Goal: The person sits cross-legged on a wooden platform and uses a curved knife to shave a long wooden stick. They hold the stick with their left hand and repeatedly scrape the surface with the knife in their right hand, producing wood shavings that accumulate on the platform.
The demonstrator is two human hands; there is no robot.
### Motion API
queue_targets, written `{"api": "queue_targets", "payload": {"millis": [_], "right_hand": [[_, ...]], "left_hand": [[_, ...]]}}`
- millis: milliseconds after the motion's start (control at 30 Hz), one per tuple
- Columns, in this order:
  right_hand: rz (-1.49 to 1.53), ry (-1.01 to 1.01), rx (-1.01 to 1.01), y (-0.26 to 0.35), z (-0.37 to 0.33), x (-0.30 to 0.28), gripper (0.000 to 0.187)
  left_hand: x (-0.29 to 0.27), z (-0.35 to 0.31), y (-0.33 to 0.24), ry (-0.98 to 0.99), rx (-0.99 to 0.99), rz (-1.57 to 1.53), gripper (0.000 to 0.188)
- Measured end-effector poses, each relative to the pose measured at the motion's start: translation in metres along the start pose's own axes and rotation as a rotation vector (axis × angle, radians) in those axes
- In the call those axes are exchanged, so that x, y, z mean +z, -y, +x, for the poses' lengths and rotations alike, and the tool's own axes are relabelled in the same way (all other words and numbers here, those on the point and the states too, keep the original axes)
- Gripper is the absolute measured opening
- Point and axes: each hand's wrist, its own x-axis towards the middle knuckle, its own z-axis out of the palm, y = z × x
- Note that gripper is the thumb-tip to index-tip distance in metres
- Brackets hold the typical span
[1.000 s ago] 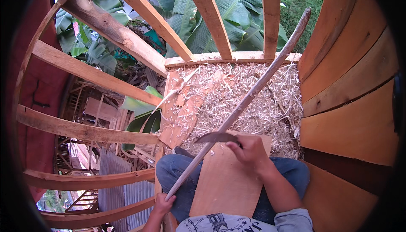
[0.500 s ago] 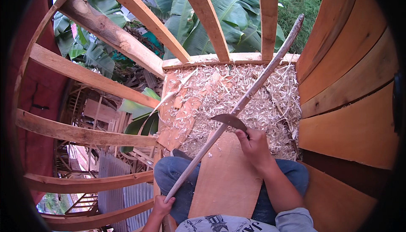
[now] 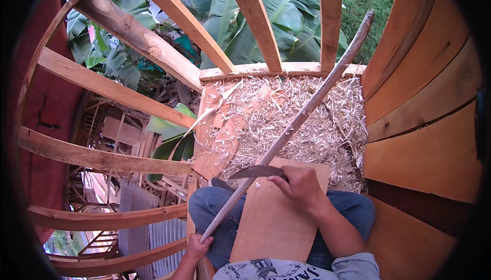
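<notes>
My left hand (image 3: 197, 247) is closed round the near end of a long wooden stick (image 3: 298, 120), which slants up and away to the right. A curved, dark-bladed knife (image 3: 257, 171) is gripped in my right hand (image 3: 302, 187), its handle mostly hidden by the fingers. The blade lies across the stick, roughly a third of the way up from my left hand. Beneath the stick a flat wooden board (image 3: 279, 213) rests across my lap, between my bent legs.
Curly wood shavings (image 3: 302, 152) cover the floor ahead. Wooden slats (image 3: 105, 161) fence the left and far sides, with banana leaves (image 3: 276, 14) beyond. A plank wall (image 3: 424, 147) stands on the right. Corrugated metal sheets (image 3: 134, 213) lie outside, lower left.
My right hand has drawn the knife down along the stick, toward me and a little left. My left hand keeps its hold on the stick's near end.
</notes>
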Motion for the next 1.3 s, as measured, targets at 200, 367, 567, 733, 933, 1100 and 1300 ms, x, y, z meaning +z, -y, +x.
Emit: {"api": "queue_targets", "payload": {"millis": [200,367,567,733,933,1100,1300], "right_hand": [[0.086,-0.153,0.110,-0.004,0.005,-0.005,0.040],[0.188,-0.141,0.320,-0.003,0.010,-0.008,0.043],[0.044,0.024,-0.002,-0.002,0.002,-0.005,0.036],[0.213,-0.285,0.341,-0.023,0.030,-0.038,0.043],[-0.036,0.010,-0.131,0.000,0.001,-0.003,0.032],[0.019,-0.156,0.289,-0.023,0.025,-0.041,0.036],[-0.144,-0.081,-0.200,0.001,0.004,-0.001,0.047]], "left_hand": [[0.003,0.003,-0.010,-0.020,0.024,0.024,0.047],[0.000,0.000,-0.002,-0.005,0.010,0.006,0.046],[0.003,0.005,-0.001,-0.002,0.014,-0.042,0.047],[0.000,0.000,-0.004,0.003,0.008,-0.044,0.048],[-0.001,0.004,-0.001,0.014,0.043,-0.057,0.050],[0.000,-0.001,-0.015,-0.002,0.065,-0.020,0.049],[0.000,0.002,0.000,0.008,0.039,-0.047,0.050]]}}
